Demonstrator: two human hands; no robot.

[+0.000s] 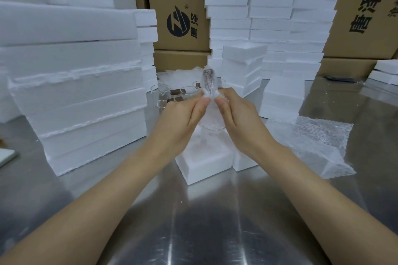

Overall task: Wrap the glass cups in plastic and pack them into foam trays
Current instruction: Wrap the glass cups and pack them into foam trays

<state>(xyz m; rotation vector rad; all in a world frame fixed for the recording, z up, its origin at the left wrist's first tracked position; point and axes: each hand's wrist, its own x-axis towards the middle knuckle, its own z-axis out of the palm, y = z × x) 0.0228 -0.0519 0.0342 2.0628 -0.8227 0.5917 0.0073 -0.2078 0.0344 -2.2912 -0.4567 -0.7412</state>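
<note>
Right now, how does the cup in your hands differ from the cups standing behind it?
The held cup is covered in bubble wrap; the back cups are bare. The held cup is up off the table, over a foam tray, its wrap pinched by the left hand and right hand; the back cups stand on the table. All are clear glass.

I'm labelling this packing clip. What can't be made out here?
Head view only.
The glass cup: mostly covered by bubble wrap that the left hand and right hand pinch; shape unclear.
Hollow of the foam tray: behind the hands.
The spare cups behind: partly hidden by the hands; count unclear.
Print on the cardboard box, right: cut off by the edge.
</note>
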